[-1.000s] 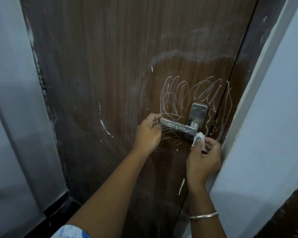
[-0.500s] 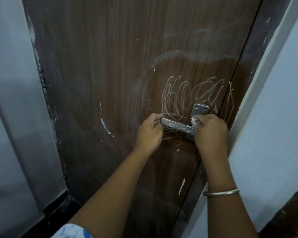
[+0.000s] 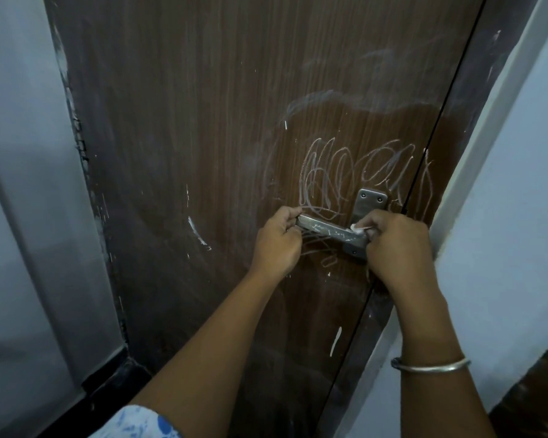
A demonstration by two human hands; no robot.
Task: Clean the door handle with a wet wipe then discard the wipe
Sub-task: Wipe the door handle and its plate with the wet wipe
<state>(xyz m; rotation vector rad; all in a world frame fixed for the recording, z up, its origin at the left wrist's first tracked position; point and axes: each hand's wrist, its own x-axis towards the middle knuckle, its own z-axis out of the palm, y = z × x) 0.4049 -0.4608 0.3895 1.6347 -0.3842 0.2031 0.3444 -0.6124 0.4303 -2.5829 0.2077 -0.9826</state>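
Door handle (image 3: 326,230), a grey metal lever, sits on the right side of the brown door (image 3: 219,121), under loops of pale scribble (image 3: 329,175). At its free left end the left hand (image 3: 277,245) curls its fingers round the lever tip and holds it. Further right, where the lever meets its screwed backplate (image 3: 370,202), a small white wad of wet wipe (image 3: 356,228) shows. It is pressed to the metal by the right hand (image 3: 396,245), whose fingers are bent over it. How much wipe is tucked inside I can't quite make out. A thin silver bangle (image 3: 431,366) circles that wrist, beside the pale wall (image 3: 503,184).
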